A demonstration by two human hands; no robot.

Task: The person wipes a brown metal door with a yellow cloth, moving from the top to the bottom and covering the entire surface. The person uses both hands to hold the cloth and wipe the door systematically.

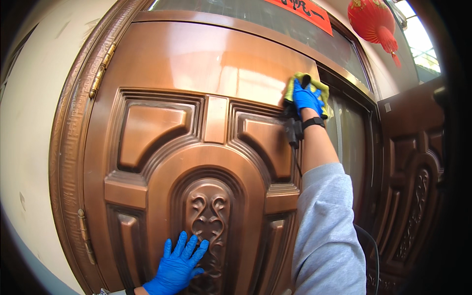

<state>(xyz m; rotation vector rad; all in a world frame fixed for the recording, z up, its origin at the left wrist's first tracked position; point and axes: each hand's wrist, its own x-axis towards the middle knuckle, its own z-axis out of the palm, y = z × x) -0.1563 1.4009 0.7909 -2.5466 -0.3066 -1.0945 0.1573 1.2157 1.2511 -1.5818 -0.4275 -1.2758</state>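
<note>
A copper-brown door leaf (166, 51) with moulded panels fills the middle of the head view. My right hand (307, 96), in a blue glove, grips a yellow-green cloth (324, 92) at the door's upper right edge. The cloth bunches around the fingers and lies against the door face. Lower down, my left hand (177, 266), also gloved in blue, has its fingers spread and holds nothing. It is over the lower arched panel, beside the raised scrollwork (210, 221); contact with the surface cannot be told for certain.
Brass-coloured hinges (99, 75) line the patterned frame (68, 162) at left. A second, darker door leaf (409, 147) stands swung out at right. A red lantern (372, 20) hangs at upper right. From my right wrist's black device (294, 132), a cable runs down.
</note>
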